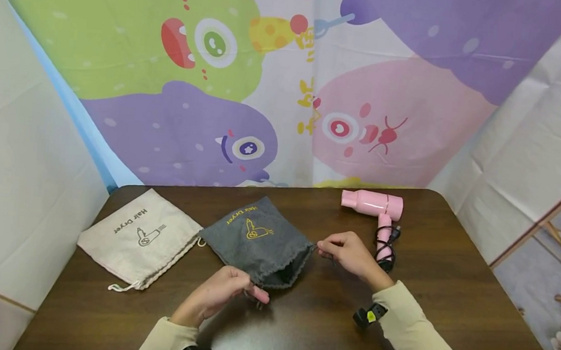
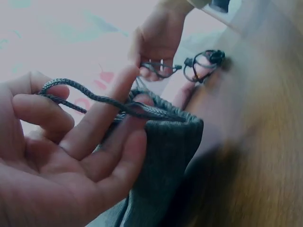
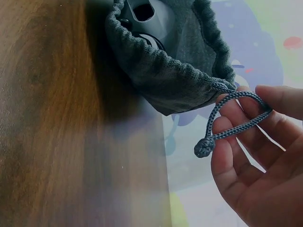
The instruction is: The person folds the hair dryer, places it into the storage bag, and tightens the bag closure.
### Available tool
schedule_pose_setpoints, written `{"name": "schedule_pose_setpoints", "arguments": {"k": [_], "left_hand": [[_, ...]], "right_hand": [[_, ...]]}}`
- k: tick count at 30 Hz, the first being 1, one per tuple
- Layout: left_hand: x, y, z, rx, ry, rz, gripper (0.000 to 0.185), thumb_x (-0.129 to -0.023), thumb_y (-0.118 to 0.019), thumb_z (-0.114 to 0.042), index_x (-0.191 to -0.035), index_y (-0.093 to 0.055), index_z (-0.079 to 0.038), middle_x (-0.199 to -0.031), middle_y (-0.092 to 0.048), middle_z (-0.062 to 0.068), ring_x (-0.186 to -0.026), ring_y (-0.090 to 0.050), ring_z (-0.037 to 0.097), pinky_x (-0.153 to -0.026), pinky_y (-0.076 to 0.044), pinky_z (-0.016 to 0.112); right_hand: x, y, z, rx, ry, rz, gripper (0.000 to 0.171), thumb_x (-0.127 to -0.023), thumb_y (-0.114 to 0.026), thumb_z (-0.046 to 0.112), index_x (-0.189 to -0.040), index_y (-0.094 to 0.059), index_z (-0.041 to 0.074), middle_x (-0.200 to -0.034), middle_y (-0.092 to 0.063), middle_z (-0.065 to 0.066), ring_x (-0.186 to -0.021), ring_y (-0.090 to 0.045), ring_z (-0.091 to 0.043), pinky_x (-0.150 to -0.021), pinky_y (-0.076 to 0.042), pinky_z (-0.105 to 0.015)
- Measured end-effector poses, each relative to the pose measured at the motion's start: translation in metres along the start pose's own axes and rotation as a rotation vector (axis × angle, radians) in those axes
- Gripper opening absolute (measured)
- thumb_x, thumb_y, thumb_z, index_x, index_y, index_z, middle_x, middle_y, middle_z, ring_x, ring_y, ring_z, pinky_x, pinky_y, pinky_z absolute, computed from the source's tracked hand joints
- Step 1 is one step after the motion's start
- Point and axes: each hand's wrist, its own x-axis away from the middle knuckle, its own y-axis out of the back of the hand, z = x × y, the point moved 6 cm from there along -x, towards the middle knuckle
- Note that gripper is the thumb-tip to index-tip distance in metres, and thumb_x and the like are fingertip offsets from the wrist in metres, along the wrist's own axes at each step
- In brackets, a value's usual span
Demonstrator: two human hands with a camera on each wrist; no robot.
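from the head camera, the left hand (image 1: 222, 293) and the right hand (image 1: 348, 253) sit at either side of the mouth of a grey drawstring bag (image 1: 255, 239) lying on the dark wooden table (image 1: 449, 298). each hand pinches a cord end, fingers curled, with the bag's gathered opening between the two grips. just beyond the right hand lies a pink hair dryer (image 1: 374, 204) with its black cable (image 1: 387, 252) wound round the handle. well to the far side of the left hand rests a beige bag (image 1: 142, 238) printed "hair dryer", flat and untouched.

in the left wrist view, the left hand (image 2: 71, 156) has the grey cord (image 2: 102, 100) looped over its fingers (image 2: 102, 113), which are partly bent round it; the cord runs from the fingers into the bag's ribbed hem (image 2: 168, 127), which touches the fingertips. past the bag, the right hand (image 2: 161, 42) holds the other cord.

in the right wrist view, the right hand (image 3: 255, 161) holds a loop of cord (image 3: 236, 118) between its fingertips (image 3: 279, 101), the knotted end (image 3: 204, 147) hanging just below the grip. the bag mouth (image 3: 161, 71) stands partly open right beside the fingers, with something grey inside that cannot be made out.
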Motion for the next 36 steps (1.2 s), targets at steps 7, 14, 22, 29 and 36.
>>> {"name": "schedule_pose_setpoints", "arguments": {"k": [7, 14, 22, 29, 36], "left_hand": [[0.001, 0.005, -0.003, 0.038, -0.026, -0.141, 0.035, -0.084, -0.054, 0.0, -0.052, -0.043, -0.008, -0.054, -0.057, -0.009, -0.058, -0.059, 0.006, -0.064, -0.048, 0.02], [0.006, 0.023, -0.005, -0.333, -0.007, -0.368, 0.038, -0.078, -0.076, -0.016, -0.066, -0.042, -0.005, -0.054, -0.036, -0.007, -0.052, -0.034, 0.008, -0.049, -0.029, 0.022], [0.02, 0.023, -0.017, -0.83, 0.072, -0.352, 0.033, -0.077, -0.079, -0.04, -0.074, -0.059, -0.014, -0.066, -0.056, -0.005, -0.059, -0.048, 0.01, -0.056, -0.041, 0.028], [0.029, 0.011, -0.024, -0.996, -0.042, -0.136, 0.032, -0.083, -0.074, -0.031, -0.056, -0.065, -0.015, -0.052, -0.051, -0.013, -0.05, -0.039, 0.004, -0.049, -0.035, 0.024], [0.022, 0.018, -0.026, -0.93, -0.095, -0.211, 0.048, -0.099, -0.053, -0.037, -0.057, -0.045, -0.014, -0.059, -0.036, -0.009, -0.055, -0.033, 0.004, -0.054, -0.031, 0.022]], "right_hand": [[0.002, 0.0, -0.001, -0.016, -0.011, 0.004, 0.029, -0.095, -0.062, 0.02, -0.089, -0.072, -0.006, -0.075, -0.068, -0.01, -0.066, -0.055, -0.016, -0.058, -0.047, -0.026], [0.001, 0.002, -0.004, -0.033, -0.005, 0.002, 0.028, -0.096, -0.061, 0.019, -0.089, -0.072, -0.006, -0.078, -0.068, -0.01, -0.068, -0.057, -0.016, -0.061, -0.05, -0.032], [0.0, 0.007, -0.009, -0.015, -0.01, -0.038, 0.027, -0.095, -0.061, 0.017, -0.088, -0.072, -0.007, -0.076, -0.069, -0.008, -0.066, -0.056, -0.012, -0.058, -0.048, -0.025], [0.0, 0.009, -0.013, -0.031, -0.035, -0.064, 0.028, -0.095, -0.063, 0.018, -0.088, -0.071, -0.008, -0.074, -0.069, -0.006, -0.065, -0.057, -0.01, -0.058, -0.048, -0.026], [0.001, 0.012, -0.012, -0.041, -0.059, -0.081, 0.027, -0.094, -0.062, 0.018, -0.088, -0.072, -0.007, -0.073, -0.069, -0.002, -0.066, -0.059, -0.011, -0.06, -0.049, -0.026]]}}
